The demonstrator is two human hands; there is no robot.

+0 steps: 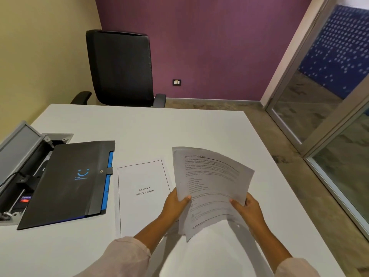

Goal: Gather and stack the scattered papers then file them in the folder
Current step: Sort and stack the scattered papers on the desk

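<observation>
I hold a small stack of printed papers (pixel 209 182) above the white table (pixel 151 128), tilted up toward me. My left hand (pixel 175 202) grips the stack's left edge and my right hand (pixel 249 210) grips its right edge, thumbs on top. One sheet headed "Chapter 4 SWOT Analysis" (pixel 142 196) lies flat on the table just left of the held stack. Further left lies a closed black folder (pixel 67 184) with a blue logo, a blue inner edge and a strap closure.
An open cable box (pixel 22 172) with plugs and wires is set into the table under the folder's left side. A black office chair (pixel 121 68) stands at the far edge. A glass door (pixel 327 108) is on the right.
</observation>
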